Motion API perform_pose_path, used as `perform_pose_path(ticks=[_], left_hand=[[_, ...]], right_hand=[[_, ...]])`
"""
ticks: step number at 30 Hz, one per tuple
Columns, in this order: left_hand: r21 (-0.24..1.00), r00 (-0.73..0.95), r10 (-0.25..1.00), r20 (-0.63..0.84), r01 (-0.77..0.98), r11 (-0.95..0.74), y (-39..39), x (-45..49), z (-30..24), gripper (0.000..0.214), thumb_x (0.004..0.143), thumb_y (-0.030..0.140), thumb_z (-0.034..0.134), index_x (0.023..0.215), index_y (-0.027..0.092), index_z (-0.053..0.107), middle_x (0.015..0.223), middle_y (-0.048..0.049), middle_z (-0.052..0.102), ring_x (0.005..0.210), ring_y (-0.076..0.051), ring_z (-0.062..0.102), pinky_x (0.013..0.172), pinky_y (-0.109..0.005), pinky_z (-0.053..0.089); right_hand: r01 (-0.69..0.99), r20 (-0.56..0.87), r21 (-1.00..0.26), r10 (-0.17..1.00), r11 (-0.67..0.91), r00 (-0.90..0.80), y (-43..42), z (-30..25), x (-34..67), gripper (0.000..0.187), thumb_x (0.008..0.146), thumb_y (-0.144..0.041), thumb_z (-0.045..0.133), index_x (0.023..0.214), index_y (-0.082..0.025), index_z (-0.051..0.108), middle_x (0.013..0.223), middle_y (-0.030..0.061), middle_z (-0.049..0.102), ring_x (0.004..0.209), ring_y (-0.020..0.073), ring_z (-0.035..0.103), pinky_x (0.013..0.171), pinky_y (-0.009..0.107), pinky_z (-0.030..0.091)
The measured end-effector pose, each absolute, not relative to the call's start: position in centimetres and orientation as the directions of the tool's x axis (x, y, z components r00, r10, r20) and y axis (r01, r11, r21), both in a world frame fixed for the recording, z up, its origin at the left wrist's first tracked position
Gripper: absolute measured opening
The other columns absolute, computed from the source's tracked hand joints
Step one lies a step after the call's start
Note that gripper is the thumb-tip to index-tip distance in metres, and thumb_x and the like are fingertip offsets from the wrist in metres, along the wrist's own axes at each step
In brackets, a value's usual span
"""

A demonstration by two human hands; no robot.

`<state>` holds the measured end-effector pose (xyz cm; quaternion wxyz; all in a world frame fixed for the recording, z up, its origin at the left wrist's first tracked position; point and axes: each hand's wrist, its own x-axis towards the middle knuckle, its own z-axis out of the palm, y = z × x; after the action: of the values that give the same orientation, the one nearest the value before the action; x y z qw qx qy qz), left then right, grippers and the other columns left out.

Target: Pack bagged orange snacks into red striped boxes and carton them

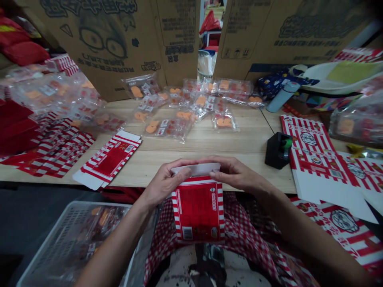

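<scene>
Red-and-white striped cardboard box (199, 209), lower centre of the frame, is gripped by left hand (169, 179) and right hand (235, 172) — seemingly part-folded, white cardboard flap (201, 169) not yet closed — while clear plastic packets (172, 128) lie loose, upper centre.

Barcode (187, 232) on red-striped box (199, 207), umbrella (237, 52) and arrow signs (245, 52) on cardboard carton (266, 20), its lettering (314, 32) apparently Chinese

The fingers (183, 173) of the left hand (163, 179) and right hand (232, 171) hold a red-and-white striped cardboard box (198, 209) at its white top end, by the near edge of a pale wooden table (239, 147). Beyond lie clear plastic packets with orange pieces (168, 128); a black tape dispenser (273, 151) stands to the right.
</scene>
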<state>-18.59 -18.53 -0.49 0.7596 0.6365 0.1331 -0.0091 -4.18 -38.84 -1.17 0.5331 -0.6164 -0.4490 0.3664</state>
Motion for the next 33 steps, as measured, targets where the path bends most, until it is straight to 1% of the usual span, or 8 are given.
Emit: perform_pose_path(ticks=[4, 8, 11, 15, 21, 24, 27, 33], left_hand=[[0.960, 0.953, 0.180, -0.246, 0.213, 0.184, -18.8, -18.3, -0.4, 0.038, 0.082, 0.045, 0.078, 0.109, 0.018, 0.079, 0.095, -0.0083, 0.077, 0.079, -0.019, 0.068, 0.072, -0.027, 0.053], [0.971, 0.924, 0.313, -0.218, 0.174, 0.162, -19.3, -18.3, -0.8, 0.042, 0.078, 0.039, 0.080, 0.115, 0.019, 0.078, 0.101, -0.0065, 0.078, 0.082, -0.019, 0.068, 0.075, -0.027, 0.053], [0.982, 0.925, 0.335, -0.180, 0.147, 0.119, -19.4, -18.5, -1.2, 0.040, 0.082, 0.035, 0.077, 0.120, 0.023, 0.077, 0.110, -0.0054, 0.078, 0.093, -0.020, 0.069, 0.085, -0.028, 0.053], [0.982, 0.952, 0.266, -0.153, 0.116, 0.149, -18.5, -19.1, -1.8, 0.028, 0.083, 0.036, 0.076, 0.107, 0.022, 0.082, 0.109, -0.0081, 0.079, 0.096, -0.022, 0.071, 0.087, -0.029, 0.053], [0.945, 0.983, 0.110, -0.145, 0.104, 0.310, -17.9, -19.8, -2.3, 0.036, 0.081, 0.048, 0.076, 0.093, 0.015, 0.083, 0.097, -0.0109, 0.079, 0.089, -0.022, 0.072, 0.082, -0.029, 0.054], [0.940, 0.948, 0.246, -0.202, 0.117, 0.320, -18.5, -19.7, -2.3, 0.022, 0.079, 0.037, 0.083, 0.091, 0.019, 0.081, 0.084, -0.0025, 0.077, 0.073, -0.012, 0.068, 0.071, -0.020, 0.051], [0.910, 0.919, 0.309, -0.246, 0.109, 0.400, -18.9, -19.6, -2.1, 0.032, 0.080, 0.040, 0.082, 0.107, 0.023, 0.077, 0.076, 0.0011, 0.074, 0.065, -0.010, 0.065, 0.064, -0.019, 0.049], [0.918, 0.929, 0.243, -0.281, 0.186, 0.349, -19.1, -19.6, -1.9, 0.033, 0.081, 0.040, 0.081, 0.110, 0.023, 0.079, 0.090, -0.0022, 0.079, 0.074, -0.012, 0.068, 0.070, -0.020, 0.051]], right_hand=[[0.210, -0.020, -0.975, 0.968, -0.074, 0.248, -38.2, -0.9, -3.3, 0.036, 0.099, -0.037, 0.055, 0.125, -0.018, 0.072, 0.107, 0.0056, 0.076, 0.090, 0.0171, 0.069, 0.082, 0.030, 0.055], [0.444, 0.089, -0.888, 0.901, -0.122, 0.425, -37.7, -1.3, -3.7, 0.041, 0.096, -0.023, 0.051, 0.132, -0.024, 0.070, 0.112, 0.0035, 0.077, 0.086, 0.0163, 0.069, 0.078, 0.029, 0.055], [0.432, 0.107, -0.893, 0.872, -0.127, 0.477, -37.5, -1.4, -3.6, 0.039, 0.094, -0.020, 0.050, 0.124, -0.022, 0.075, 0.107, 0.0034, 0.079, 0.087, 0.0166, 0.070, 0.077, 0.029, 0.056], [0.312, 0.047, -0.950, 0.969, -0.032, 0.244, -38.4, -0.7, -2.5, 0.038, 0.098, -0.026, 0.052, 0.131, -0.020, 0.070, 0.109, 0.0041, 0.078, 0.092, 0.0160, 0.071, 0.082, 0.028, 0.057], [0.257, 0.072, -0.964, 0.997, 0.075, -0.021, -40.1, 1.2, -1.8, 0.043, 0.102, -0.032, 0.056, 0.144, -0.028, 0.060, 0.142, 0.0070, 0.063, 0.131, 0.0227, 0.059, 0.111, 0.038, 0.046], [0.159, 0.078, -0.986, 0.975, 0.045, 0.209, -40.6, 0.7, -3.1, 0.040, 0.102, -0.035, 0.057, 0.140, -0.029, 0.061, 0.141, 0.0085, 0.063, 0.123, 0.0229, 0.065, 0.102, 0.038, 0.054], [0.116, 0.097, -0.992, 0.839, 0.040, 0.536, -41.1, -1.1, -5.3, 0.027, 0.104, -0.034, 0.053, 0.125, -0.025, 0.068, 0.120, 0.0081, 0.072, 0.100, 0.0188, 0.072, 0.086, 0.033, 0.059], [0.476, 0.311, -0.879, 0.760, 0.002, 0.571, -40.9, -3.0, -8.0, 0.021, 0.101, -0.017, 0.052, 0.114, -0.022, 0.068, 0.108, 0.0063, 0.071, 0.100, 0.0182, 0.067, 0.089, 0.034, 0.052]])
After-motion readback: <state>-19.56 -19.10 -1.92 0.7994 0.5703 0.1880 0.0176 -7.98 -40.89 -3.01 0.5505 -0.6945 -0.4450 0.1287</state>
